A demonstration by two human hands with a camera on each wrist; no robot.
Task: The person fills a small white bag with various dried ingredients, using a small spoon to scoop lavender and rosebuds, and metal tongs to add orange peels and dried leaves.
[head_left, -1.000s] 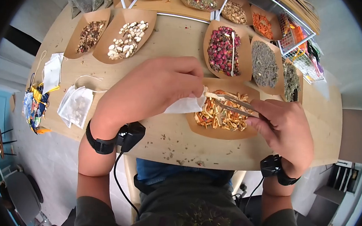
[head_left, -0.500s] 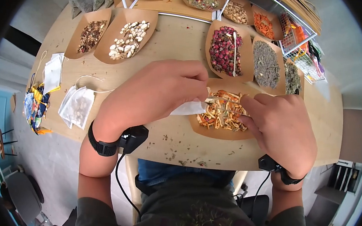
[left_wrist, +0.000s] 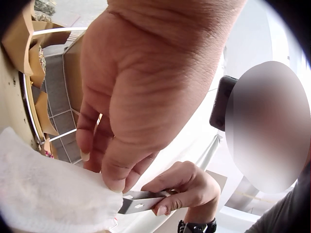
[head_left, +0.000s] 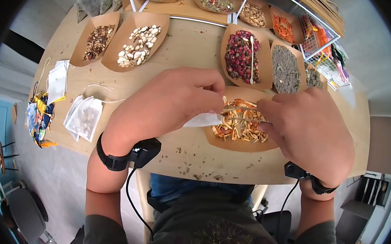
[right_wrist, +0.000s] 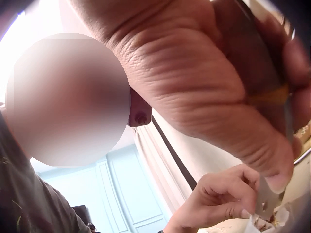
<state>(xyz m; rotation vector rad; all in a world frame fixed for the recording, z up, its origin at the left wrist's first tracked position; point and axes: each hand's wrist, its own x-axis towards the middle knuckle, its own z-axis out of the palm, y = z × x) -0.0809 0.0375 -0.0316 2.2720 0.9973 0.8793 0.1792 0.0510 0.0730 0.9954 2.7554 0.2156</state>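
Observation:
In the head view my left hand (head_left: 182, 95) pinches the top of a white cloth pouch (head_left: 204, 120) between thumb and fingers. The pouch (left_wrist: 53, 194) looks full-bodied in the left wrist view. My right hand (head_left: 313, 124) grips metal tongs (left_wrist: 138, 206), their tips right at the pouch's mouth beside the left fingertips. From the right wrist, dried bits show inside the pouch's open mouth (right_wrist: 267, 223). Below both hands is a brown paper tray (head_left: 220, 141) of orange and cream dried peel strips (head_left: 246, 129). The tips of the tongs are hidden by the pouch.
Beyond stand paper trays of dried rosebuds (head_left: 241, 56) with a white stick, grey-green herb (head_left: 285, 69) and white slices (head_left: 140, 46). A filled pouch (head_left: 87, 116), flat pouches (head_left: 58, 80) and patterned fabric (head_left: 41, 115) lie left. Wire baskets (head_left: 323, 52) stand right.
My right hand has turned over and shifted slightly right, its back now facing up. The tongs, which held a pale piece by the pouch, now have their tips at its mouth.

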